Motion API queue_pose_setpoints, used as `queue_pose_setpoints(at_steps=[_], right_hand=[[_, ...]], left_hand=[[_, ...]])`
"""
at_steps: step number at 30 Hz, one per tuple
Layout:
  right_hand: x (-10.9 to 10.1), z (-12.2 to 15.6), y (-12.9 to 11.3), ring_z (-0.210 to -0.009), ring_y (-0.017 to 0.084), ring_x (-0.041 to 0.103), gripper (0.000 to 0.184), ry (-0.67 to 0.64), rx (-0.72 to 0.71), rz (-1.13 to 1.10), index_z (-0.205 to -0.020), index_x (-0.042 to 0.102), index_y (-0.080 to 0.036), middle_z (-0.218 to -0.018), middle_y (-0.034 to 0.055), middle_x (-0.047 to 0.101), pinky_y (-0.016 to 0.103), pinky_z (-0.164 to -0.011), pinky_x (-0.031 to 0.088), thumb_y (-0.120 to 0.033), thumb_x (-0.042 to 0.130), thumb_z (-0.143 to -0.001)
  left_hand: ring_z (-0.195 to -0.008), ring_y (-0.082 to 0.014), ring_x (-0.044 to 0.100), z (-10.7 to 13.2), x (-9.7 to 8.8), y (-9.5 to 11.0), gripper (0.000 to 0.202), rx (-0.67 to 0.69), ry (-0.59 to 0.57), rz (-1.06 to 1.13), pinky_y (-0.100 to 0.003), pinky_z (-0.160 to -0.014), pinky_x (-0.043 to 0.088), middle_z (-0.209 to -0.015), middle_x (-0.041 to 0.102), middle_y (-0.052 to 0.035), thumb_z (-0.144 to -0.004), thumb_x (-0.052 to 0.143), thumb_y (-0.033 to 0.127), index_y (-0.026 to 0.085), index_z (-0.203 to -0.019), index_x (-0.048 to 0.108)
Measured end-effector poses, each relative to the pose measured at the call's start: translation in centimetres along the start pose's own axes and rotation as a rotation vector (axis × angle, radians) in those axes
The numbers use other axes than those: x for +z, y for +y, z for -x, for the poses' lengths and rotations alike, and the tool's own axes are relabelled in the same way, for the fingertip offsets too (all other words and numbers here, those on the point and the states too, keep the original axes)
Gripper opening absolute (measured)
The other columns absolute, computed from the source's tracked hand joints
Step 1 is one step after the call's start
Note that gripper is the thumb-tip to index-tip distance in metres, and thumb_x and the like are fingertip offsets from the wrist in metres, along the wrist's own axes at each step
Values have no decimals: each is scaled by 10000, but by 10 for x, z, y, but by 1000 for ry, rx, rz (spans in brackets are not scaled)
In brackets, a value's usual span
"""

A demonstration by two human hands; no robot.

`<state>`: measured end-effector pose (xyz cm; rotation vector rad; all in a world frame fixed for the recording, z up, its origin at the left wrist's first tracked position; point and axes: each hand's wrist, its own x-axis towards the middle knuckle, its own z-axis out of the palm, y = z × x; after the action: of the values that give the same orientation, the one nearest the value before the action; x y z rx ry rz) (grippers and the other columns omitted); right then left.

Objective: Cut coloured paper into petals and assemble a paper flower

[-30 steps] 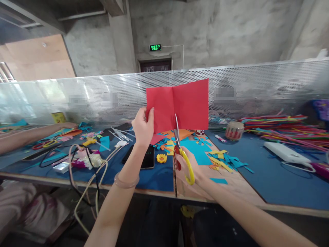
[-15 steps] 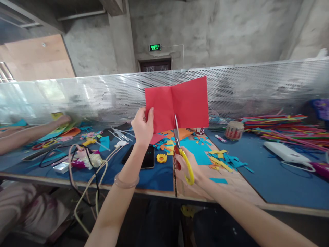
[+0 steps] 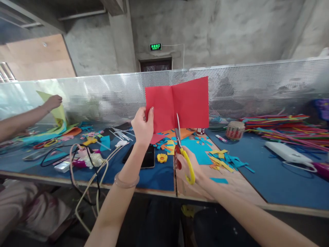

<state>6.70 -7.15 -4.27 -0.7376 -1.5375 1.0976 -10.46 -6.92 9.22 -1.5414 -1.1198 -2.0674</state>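
Observation:
A red sheet of paper (image 3: 190, 103) with a crease down its middle stands upright in the air over the table. My left hand (image 3: 143, 126) pinches its left edge, thumb on the near face. In my right hand (image 3: 189, 164) is a pair of scissors (image 3: 178, 132) with yellow and red handles, fingers closed through the loops. The blades point up at the lower edge of the paper, close to the crease; how far they have cut I cannot tell. Below lie a yellow flower-shaped piece (image 3: 161, 157), a black phone (image 3: 147, 158) and blue paper (image 3: 200, 151).
Blue and yellow paper scraps (image 3: 226, 159) lie right of centre. Further right are a roll of tape (image 3: 234, 130), colourful strips (image 3: 282, 132) and a white power bank (image 3: 287, 152). Cables (image 3: 86, 185) hang over the front edge at left. A co-worker's hand (image 3: 54, 102) holds yellow-green paper (image 3: 58, 115).
The co-worker's hand at left has lifted the yellow-green paper up off the table. My hands, the red paper and the scissors have hardly moved.

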Motion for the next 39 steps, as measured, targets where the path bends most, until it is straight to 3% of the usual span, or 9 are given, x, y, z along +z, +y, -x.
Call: queue_pose_setpoints(at_steps=[14,20,28,39], right_hand=[[-2,1,-2,-536,107,478,272,-4,2,3,-972,494,-206,-680,-39,472,237,-483,425,-407,567,-804],[-2,0,-4,-539,111,481,319,3,39,-15,-964,485,-214,-691,-33,496,240,-483,422,-425,602,-755],[0,0,0,-521,113,476,245,13,-1,1,-962,492,-215,-648,-45,463,245,-477,422,-415,541,-829],[-1,-1,-1,-530,119,485,302,19,26,-37,-949,503,-205,-635,-34,486,255,-489,425,-432,575,-763]], left_hand=[[-710,-140,607,4,5,-1,254,-22,-13,51,-261,-639,473,-765,648,-37,-887,526,424,188,-883,618],[-661,-124,578,4,4,1,250,-10,-17,31,-250,-621,455,-728,632,-24,-891,521,418,189,-868,619],[-662,-122,581,3,3,1,242,-11,-9,26,-245,-601,443,-743,639,-22,-889,530,415,189,-846,608],[-672,-130,591,4,3,2,244,-17,-13,33,-255,-625,460,-755,649,-27,-886,532,413,186,-853,617]])
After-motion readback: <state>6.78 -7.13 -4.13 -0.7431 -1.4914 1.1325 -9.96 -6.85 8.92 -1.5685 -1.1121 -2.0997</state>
